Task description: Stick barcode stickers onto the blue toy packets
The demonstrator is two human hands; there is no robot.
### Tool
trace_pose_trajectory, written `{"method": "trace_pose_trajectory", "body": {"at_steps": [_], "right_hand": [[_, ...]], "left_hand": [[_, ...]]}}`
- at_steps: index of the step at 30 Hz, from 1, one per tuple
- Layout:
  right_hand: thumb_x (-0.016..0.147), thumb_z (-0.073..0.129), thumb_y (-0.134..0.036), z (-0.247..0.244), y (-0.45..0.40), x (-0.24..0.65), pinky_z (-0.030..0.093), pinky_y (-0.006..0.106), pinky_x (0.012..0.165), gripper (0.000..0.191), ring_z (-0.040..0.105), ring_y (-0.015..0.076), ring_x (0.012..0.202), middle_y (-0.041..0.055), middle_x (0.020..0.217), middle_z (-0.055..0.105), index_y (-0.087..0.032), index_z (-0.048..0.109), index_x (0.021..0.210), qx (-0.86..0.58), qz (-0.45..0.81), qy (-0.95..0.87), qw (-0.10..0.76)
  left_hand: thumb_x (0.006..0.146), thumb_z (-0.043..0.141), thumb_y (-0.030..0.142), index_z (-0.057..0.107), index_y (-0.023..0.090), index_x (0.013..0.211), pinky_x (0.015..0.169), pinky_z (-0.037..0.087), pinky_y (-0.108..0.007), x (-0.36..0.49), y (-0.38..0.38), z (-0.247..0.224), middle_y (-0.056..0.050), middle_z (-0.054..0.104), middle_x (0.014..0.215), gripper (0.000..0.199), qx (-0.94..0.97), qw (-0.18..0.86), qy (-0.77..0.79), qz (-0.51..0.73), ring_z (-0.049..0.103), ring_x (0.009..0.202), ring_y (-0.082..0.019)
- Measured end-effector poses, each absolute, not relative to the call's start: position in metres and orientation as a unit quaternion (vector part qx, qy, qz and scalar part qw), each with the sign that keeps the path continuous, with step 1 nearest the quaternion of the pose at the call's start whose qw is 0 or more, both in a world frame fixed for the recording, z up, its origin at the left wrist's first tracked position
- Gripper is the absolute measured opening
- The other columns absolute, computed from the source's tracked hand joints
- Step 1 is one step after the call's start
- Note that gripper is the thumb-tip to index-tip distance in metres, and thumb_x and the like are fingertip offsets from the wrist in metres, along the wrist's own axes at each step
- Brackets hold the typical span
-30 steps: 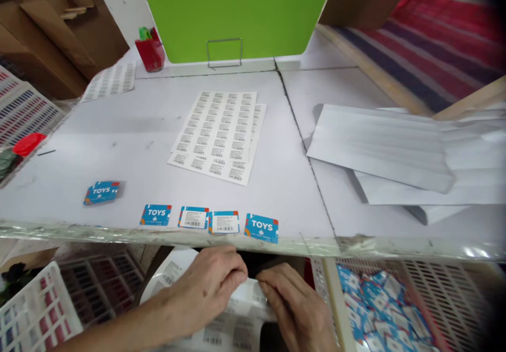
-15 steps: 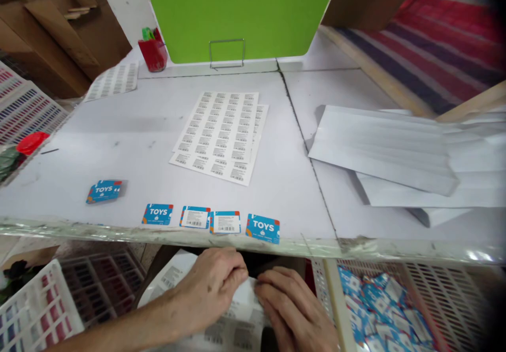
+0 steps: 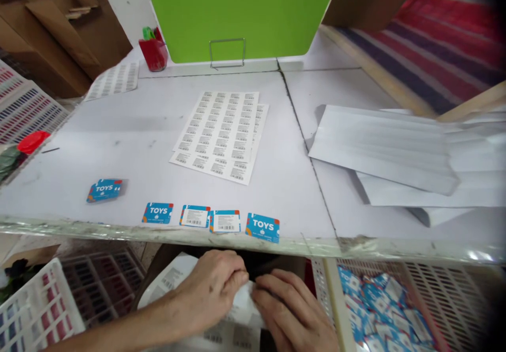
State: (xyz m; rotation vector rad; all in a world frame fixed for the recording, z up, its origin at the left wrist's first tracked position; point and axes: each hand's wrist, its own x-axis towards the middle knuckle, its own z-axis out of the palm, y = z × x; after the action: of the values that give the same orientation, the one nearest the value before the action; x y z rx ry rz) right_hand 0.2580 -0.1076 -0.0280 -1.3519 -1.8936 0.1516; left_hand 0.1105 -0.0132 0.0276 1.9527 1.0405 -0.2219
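Below the table's front edge, a sheet of barcode labels (image 3: 213,336) lies over my lap. My left hand (image 3: 213,289) is closed, thumb and forefinger pinched at the sheet's upper edge. Curled over the sheet's right side is my right hand (image 3: 294,310), its fingers bent and their tips on the paper. Along the table edge in front of me lie blue TOYS cards: one face-up card (image 3: 263,227), two cards with a white barcode label, (image 3: 225,221) the nearer of them, and another face-up card (image 3: 157,213). A small pile of cards (image 3: 104,189) sits farther left.
Two overlapping label sheets (image 3: 219,130) lie mid-table. White backing papers (image 3: 383,149) are heaped at the right. A red cup (image 3: 153,51) stands by the green board (image 3: 241,15). Below the table on the right, a crate (image 3: 419,294) holds many cards; another crate (image 3: 43,310) is at lower left.
My right hand has shifted very slightly left and the sheet between my hands has moved a little. The cards and sheets on the table stay put.
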Motion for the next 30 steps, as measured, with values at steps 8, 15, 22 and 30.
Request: {"method": "trace_pose_trajectory", "body": {"at_steps": [8,15,22,30], "right_hand": [[0.086,0.05,-0.024,-0.033,-0.11,0.257,0.05,0.016,0.055,0.013,0.062,0.0113,0.063,0.0012,0.073,0.064,-0.02,0.059,0.094,-0.584,0.291,-0.605,0.456],[0.084,0.053,-0.02,-0.037,-0.111,0.253,0.048,0.016,0.054,0.012,0.062,0.0106,0.061,0.0003,0.07,0.064,-0.021,0.063,0.09,-0.579,0.322,-0.56,0.497],[0.085,0.049,-0.012,-0.031,-0.109,0.256,0.05,0.016,0.055,0.016,0.062,0.0102,0.06,0.0011,0.072,0.064,-0.018,0.058,0.096,-0.55,0.279,-0.654,0.438],[0.09,0.037,-0.019,-0.035,-0.107,0.253,0.045,0.021,0.053,0.022,0.056,0.0125,0.057,0.0022,0.063,0.057,-0.018,0.057,0.081,-0.563,0.184,-0.715,0.371]], "left_hand": [[0.086,0.044,0.017,0.06,0.015,0.07,0.057,0.032,-0.021,0.107,-0.011,0.025,0.003,0.053,0.064,0.023,0.775,0.478,0.411,-0.048,0.046,0.061,-0.011],[0.083,0.049,0.009,0.063,0.02,0.085,0.066,0.036,-0.022,0.098,-0.016,0.027,0.001,0.051,0.077,0.018,0.822,0.441,0.36,-0.02,0.049,0.074,-0.013],[0.087,0.044,0.01,0.06,0.018,0.082,0.07,0.037,-0.023,0.096,-0.023,0.016,0.0,0.051,0.08,0.018,0.825,0.433,0.363,-0.022,0.049,0.077,-0.013],[0.087,0.042,0.012,0.056,0.016,0.071,0.063,0.035,-0.022,0.1,-0.019,0.018,0.002,0.049,0.073,0.022,0.808,0.448,0.381,-0.042,0.048,0.07,-0.012]]}}
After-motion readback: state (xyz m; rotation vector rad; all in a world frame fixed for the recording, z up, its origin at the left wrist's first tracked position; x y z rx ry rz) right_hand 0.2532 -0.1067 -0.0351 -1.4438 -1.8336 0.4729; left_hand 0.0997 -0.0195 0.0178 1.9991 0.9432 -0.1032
